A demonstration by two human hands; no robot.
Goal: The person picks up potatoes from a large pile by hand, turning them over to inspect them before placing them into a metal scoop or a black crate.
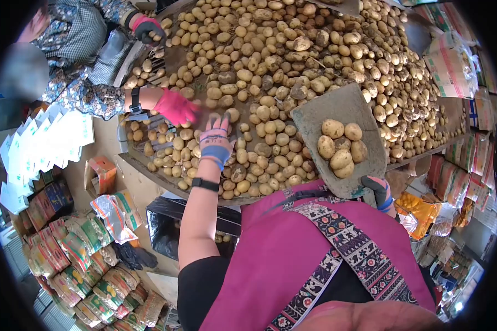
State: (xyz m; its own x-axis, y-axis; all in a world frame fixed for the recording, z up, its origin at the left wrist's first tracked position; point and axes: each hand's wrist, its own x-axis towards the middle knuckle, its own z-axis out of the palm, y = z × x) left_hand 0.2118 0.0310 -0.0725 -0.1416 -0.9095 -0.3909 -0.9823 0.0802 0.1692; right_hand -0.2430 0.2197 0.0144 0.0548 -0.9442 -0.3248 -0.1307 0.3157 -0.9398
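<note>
My left hand [216, 142], in a pink and blue-grey glove, reaches over the potatoes with its fingers stretched out. A single potato [233, 115] lies right by its fingertips. At my right side, my gloved right hand [377, 192] is closed around the near end of a flat, dirt-covered scoop [337, 105]; its handle is mostly hidden. Several potatoes [341, 144] rest on the scoop's blade, which lies over the edge of the large potato heap [281, 33].
Across to the left, a co-worker's pink-gloved hand [176, 107] is near mine, and their other hand [148, 31] holds potatoes. A black-lined box [163, 223] stands below the table edge. White cartons [44, 143] and packed bags [88, 265] are at left.
</note>
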